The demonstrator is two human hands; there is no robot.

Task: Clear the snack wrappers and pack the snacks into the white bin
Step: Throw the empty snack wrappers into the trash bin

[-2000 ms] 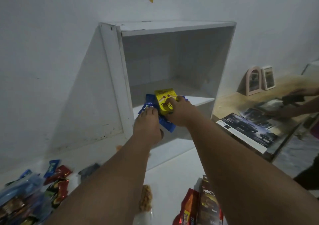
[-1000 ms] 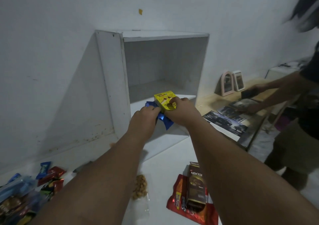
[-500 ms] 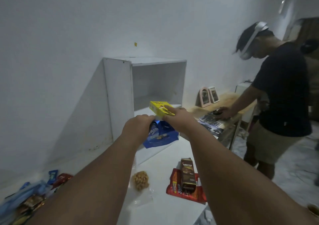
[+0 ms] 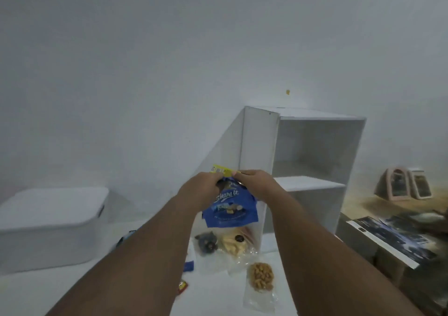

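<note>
At the far left the white bin point(image 4: 48, 214) sits on the counter point(image 4: 36, 296) with its lid on, so it looks as if nothing can go in until it is opened. Nearer the middle a small red wrapper point(image 4: 182, 286) and a blue scrap point(image 4: 188, 266) lie loose on the counter, not yet cleared. Above them, both hands are raised and meet fingers-curled: the left hand point(image 4: 201, 189) grips the top of a blue snack bag point(image 4: 230, 211) that hangs in the air, well apart from the bin, and the right hand point(image 4: 254, 184) pinches a yellow box point(image 4: 221, 169) against it. Below, a clear bag of crackers point(image 4: 232, 243) and a clear bag of nuts point(image 4: 260, 277) wait beside the white shelf unit point(image 4: 259, 146). The task seems at an early stage, with most of the packing left.
</note>
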